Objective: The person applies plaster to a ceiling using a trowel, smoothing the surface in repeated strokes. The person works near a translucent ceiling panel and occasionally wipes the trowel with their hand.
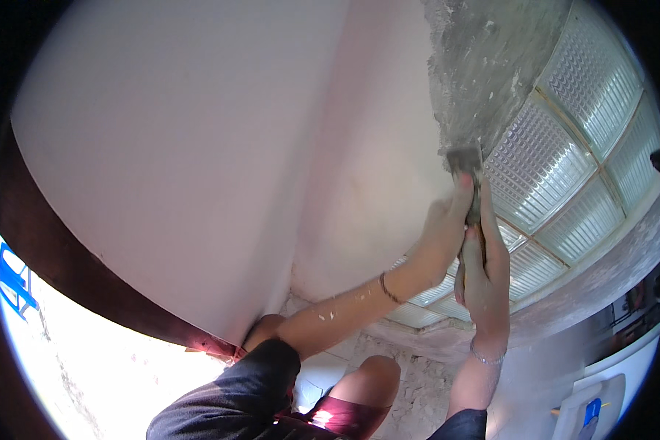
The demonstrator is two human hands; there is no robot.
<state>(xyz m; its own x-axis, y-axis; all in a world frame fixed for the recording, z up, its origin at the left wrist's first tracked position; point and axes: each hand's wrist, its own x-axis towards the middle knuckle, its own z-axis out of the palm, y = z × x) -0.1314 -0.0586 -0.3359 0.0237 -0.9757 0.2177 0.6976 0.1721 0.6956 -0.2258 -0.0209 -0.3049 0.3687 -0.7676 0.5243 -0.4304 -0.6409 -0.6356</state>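
Tool position: the scraper (463,159) is at the lower end of the grey patch (484,70), in the strip between the white wall (198,139) and the glass blocks (543,158). The blade looks to be on or very close to the surface; firm contact cannot be confirmed from this angle.

Grip: you have both hands on the tool. Your right hand (485,275) grasps the handle, a finger laid along its side. Your left hand (447,220) grasps higher up, a fingertip just behind the blade. How the left fingers wrap underneath is partly hidden.

Surface: the patch has a ragged left edge and scattered pale flecks. Whether the coat is wet or set cannot be told.

Assessment: the step in hand appears to be working this coat with the blade. Keep the blade at a low, constant angle, and let your left fingertip spread pressure evenly across its width; a dug-in corner would likely score the coat. Draw long, overlapping strokes and feather the ragged edge onto the wall. Ease off beside the blocks, where the blade could scratch the glass or smear their joints. Wipe the blade between passes.
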